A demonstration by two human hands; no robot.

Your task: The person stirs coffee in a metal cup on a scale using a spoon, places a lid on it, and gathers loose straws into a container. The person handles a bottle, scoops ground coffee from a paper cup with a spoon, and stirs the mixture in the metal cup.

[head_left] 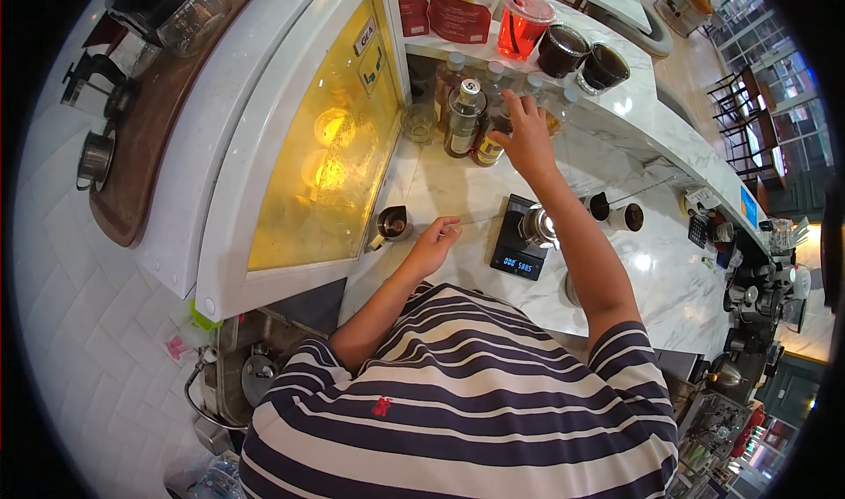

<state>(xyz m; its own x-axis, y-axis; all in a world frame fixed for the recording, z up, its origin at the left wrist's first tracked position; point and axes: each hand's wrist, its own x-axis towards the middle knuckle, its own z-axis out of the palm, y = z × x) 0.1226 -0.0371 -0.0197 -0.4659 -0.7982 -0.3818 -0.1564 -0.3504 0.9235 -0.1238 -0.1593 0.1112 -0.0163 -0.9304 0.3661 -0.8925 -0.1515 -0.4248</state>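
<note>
My right hand (530,143) is stretched over the counter at the group of bottles, its fingers and thumb spread. It is nearest a dark bottle with a yellow label (487,150); whether it touches is unclear. Beside that stands a clear bottle with a pale label (461,129). My left hand (433,245) hovers low over the counter with loosely bent fingers and nothing in it. To its left is a small metal pitcher (393,223) with something dark inside. A black digital scale (518,263) with a lit display sits under my right forearm, bearing a shiny round vessel (535,227).
An open fridge door (204,270) with a yellow pane borders the left. On the raised ledge stand a red drink in a lidded cup (525,31) and two dark drinks (563,52). A brown tray (141,160) lies farther left. Small dark cups (627,218) stand right of my forearm.
</note>
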